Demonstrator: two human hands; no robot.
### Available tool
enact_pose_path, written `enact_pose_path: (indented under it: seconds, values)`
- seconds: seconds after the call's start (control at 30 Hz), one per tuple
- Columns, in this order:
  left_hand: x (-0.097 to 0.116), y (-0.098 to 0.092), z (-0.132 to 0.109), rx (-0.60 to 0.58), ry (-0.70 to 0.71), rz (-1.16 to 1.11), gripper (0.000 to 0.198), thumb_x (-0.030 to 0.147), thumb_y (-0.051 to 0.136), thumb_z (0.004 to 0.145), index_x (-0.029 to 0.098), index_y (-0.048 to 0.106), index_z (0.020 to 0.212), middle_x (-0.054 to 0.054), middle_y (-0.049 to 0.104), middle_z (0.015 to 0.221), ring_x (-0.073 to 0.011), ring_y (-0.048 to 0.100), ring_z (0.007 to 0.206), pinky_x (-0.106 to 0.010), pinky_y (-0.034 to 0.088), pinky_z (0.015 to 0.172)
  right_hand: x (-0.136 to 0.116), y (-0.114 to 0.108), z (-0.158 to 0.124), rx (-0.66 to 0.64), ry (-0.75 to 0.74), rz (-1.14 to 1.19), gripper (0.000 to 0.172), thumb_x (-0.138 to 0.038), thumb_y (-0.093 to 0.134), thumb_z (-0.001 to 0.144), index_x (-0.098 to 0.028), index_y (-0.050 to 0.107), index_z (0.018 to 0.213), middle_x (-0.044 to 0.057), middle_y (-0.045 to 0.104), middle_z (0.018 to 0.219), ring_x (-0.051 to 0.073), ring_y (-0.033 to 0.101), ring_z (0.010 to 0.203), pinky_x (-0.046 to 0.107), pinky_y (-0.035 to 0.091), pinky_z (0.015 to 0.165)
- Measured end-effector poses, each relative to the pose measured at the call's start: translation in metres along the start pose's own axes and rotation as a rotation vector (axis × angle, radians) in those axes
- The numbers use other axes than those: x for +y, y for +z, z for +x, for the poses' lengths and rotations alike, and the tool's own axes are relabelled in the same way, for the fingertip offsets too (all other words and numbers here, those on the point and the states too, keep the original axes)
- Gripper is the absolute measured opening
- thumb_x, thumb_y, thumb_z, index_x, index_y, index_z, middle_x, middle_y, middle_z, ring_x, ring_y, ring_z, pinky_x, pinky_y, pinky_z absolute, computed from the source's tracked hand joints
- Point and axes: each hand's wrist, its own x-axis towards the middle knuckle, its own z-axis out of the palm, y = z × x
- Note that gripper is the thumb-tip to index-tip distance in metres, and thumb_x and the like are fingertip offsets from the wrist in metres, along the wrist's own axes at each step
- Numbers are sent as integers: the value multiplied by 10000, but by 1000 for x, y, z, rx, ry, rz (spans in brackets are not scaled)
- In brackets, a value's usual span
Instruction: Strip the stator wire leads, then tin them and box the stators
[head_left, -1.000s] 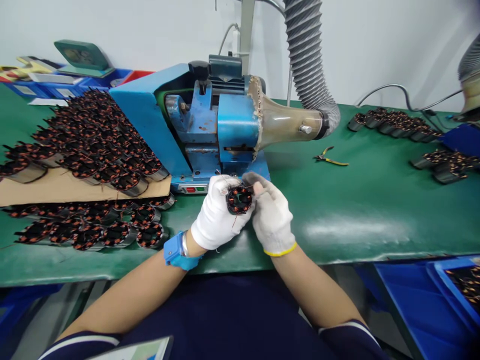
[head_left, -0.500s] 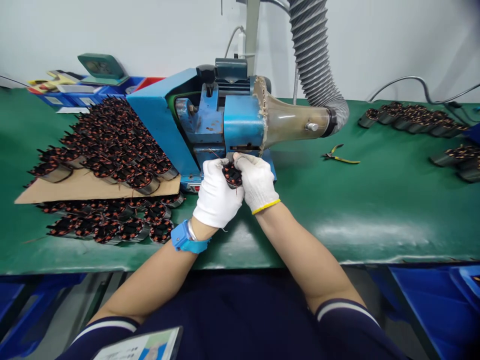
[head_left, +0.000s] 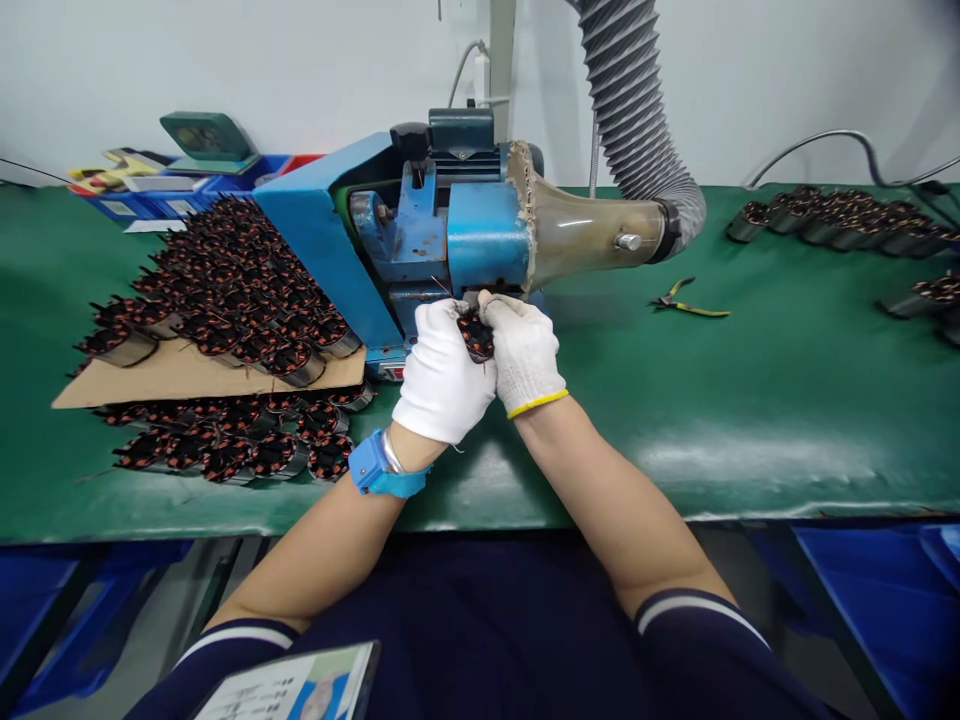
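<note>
My left hand (head_left: 442, 375) and my right hand (head_left: 523, 350), both in white gloves, are closed together on one small wound stator (head_left: 477, 336) with copper coils. They hold it up against the front slot of the blue machine (head_left: 450, 235), with thin wire ends pointing toward the opening. A blue wrist strap (head_left: 375, 467) sits on my left wrist. The stator is mostly hidden between my fingers.
Several more stators lie piled on a cardboard sheet (head_left: 180, 375) at the left and in rows on the green bench (head_left: 750, 400). A grey ribbed hose (head_left: 637, 110) joins the machine's clear funnel. Yellow-handled pliers (head_left: 686, 303) lie to the right; further stators (head_left: 840, 218) sit far right.
Both hands carried the stator away from my body and up to the machine's front slot. The view has tilted a little, so the bench sits higher in the picture.
</note>
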Motion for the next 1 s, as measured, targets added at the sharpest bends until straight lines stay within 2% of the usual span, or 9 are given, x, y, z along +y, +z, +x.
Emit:
enact_pose_path:
  seconds: [0.1,0.2,0.3,0.43,0.5,0.67,0.83,1.0]
  values:
    - [-7,4,-3,41,26,-47,462,308,652,726,184,416,1103,-113,543,1078,-264,647,920,-410,529,824,1,-1,-4,13,-15,31,202,-347,672,707,-156,718,753,-25,684,653,124,620,680,267,523,728]
    - [-17,10,-16,94,142,-133,466,285,660,709,190,426,1100,-92,547,1038,-220,639,865,-361,538,761,4,-10,-21,-19,-63,61,212,-333,655,741,-155,735,825,-5,724,726,127,648,719,259,536,730]
    - [-27,15,-31,138,260,-230,479,295,680,716,202,431,1114,-69,558,1027,-197,641,881,-333,542,770,10,-24,-43,-64,-83,86,219,-317,633,780,-158,736,888,21,755,828,132,677,765,254,550,744]
    - [-29,15,-39,163,239,-311,575,323,751,689,212,426,1151,-58,597,1043,-193,661,874,-326,549,772,13,-34,-56,-91,-144,69,219,-304,627,797,-156,727,924,47,765,915,151,699,847,263,559,790]
    - [-25,13,-40,153,216,-332,589,294,755,681,205,431,1164,-63,603,1044,-196,661,881,-332,551,787,12,-33,-54,-79,-132,56,214,-300,624,789,-152,720,910,48,765,892,151,698,827,264,561,772]
    - [-17,18,-38,37,145,-432,569,167,707,696,214,452,1203,-91,570,1148,-220,622,1046,-389,529,932,8,-25,-38,20,-18,100,155,-268,607,735,-159,691,806,18,742,763,133,672,708,256,554,683]
    - [-22,30,-26,82,53,-503,568,195,743,669,230,450,1155,-71,533,1099,-221,603,1024,-412,522,938,10,-14,-17,3,-32,96,155,-279,637,695,-165,696,782,-12,716,706,118,645,672,249,539,670]
    - [-23,30,-12,133,96,-459,576,207,746,670,240,426,1148,-64,508,1109,-220,590,1041,-403,518,948,6,-4,-6,-3,-80,50,131,-270,610,715,-164,669,764,-12,705,704,128,650,697,275,547,730]
